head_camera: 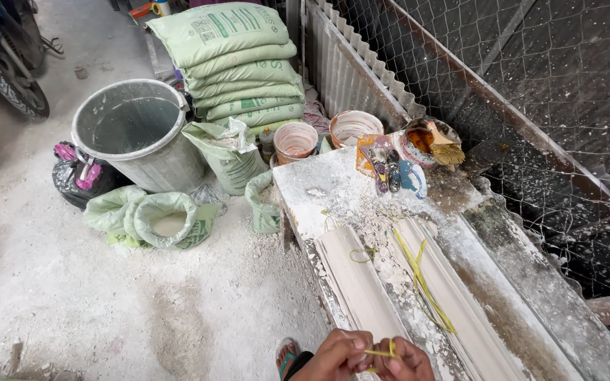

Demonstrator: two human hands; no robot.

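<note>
At the bottom edge of the head view, my left hand (339, 356) and my right hand (405, 361) meet over the near end of a dusty workbench (531, 282). Both pinch a thin yellow strip (381, 351) between their fingertips. More yellow strips (421, 279) lie loose along two long white plaster mouldings (361, 282) on the bench. A small yellow loop (361, 254) rests on the left moulding. My foot in a sandal (287, 356) shows just left of my hands.
Stacked green sacks (238, 63) stand at the back beside a grey metal bin (139, 130). Open sacks of white powder (167, 219) sit on the floor. Plastic tubs (294, 140), scissors (387, 169) and a brush in a pot (435, 141) crowd the bench's far end. Wire mesh (531, 92) runs along the right.
</note>
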